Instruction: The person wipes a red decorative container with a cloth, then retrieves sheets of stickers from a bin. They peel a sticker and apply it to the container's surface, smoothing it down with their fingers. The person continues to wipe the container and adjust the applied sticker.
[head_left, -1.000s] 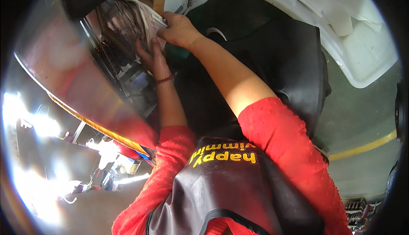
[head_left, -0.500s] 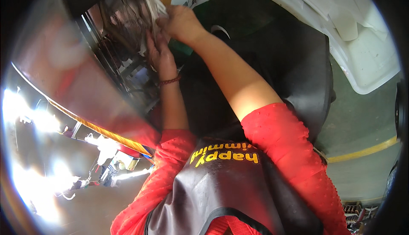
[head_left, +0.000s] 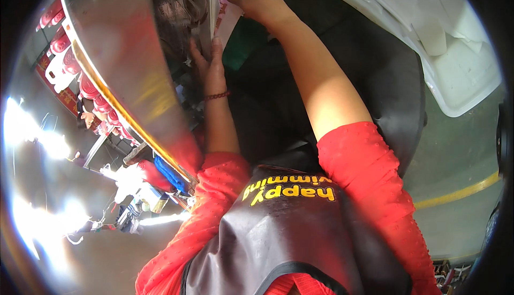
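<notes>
At the top of the view my right hand pinches the edge of a thin white and pink sheet-like piece between thumb and fingers. Whether it is paper or a bag, I cannot tell. Below it, my left hand has its thumb and fingers stretched apart, with the thumb tip at the lower end of the white piece. Left of the sheet lies a dark, glossy bundle, partly cut off by the upper edge. A beaded bracelet circles my left wrist.
A shiny curved metal panel rises close to my left arm. White plastic tubs stand at the upper right. Dark apron fabric spreads over my lap. Red and white goods show beyond the panel, with a yellow floor line at right.
My right hand has moved up and right with the white piece, so its pink face shows. The left hand has shifted slightly, and the view has turned, showing more beyond the panel.
</notes>
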`<state>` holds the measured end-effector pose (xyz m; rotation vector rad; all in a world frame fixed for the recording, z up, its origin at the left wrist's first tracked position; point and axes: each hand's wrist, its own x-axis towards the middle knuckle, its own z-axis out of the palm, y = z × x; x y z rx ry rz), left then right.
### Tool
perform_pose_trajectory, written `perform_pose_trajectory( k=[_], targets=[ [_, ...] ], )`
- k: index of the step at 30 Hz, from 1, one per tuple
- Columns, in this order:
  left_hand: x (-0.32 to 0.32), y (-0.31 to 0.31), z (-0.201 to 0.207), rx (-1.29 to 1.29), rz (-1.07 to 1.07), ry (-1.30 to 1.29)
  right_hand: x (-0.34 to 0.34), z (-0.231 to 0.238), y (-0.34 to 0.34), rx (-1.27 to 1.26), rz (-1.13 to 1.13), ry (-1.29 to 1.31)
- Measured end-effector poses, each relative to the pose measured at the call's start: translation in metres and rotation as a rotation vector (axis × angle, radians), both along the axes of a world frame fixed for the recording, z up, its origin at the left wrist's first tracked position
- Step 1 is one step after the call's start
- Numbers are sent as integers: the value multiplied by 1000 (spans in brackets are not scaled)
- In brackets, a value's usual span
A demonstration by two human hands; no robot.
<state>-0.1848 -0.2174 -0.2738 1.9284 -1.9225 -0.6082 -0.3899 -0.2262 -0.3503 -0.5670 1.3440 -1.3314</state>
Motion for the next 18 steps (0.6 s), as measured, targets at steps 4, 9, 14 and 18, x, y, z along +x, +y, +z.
perform_pose_trajectory(
  k=[4, 9, 14, 18],
  targets=[
    [-7, 8, 9, 33, 19, -6, 2, -5, 1, -49, -32, 24],
    [-10, 16, 22, 1, 32, -115, -4, -3, 2, 14, -35, -178],
    [3, 16, 19, -59, -1, -118, -5, 1, 2, 8, -29, -82],
    [10, 19, 17, -86, -57, -153, -2, 2, 2, -12, -100, -39]
  ],
)
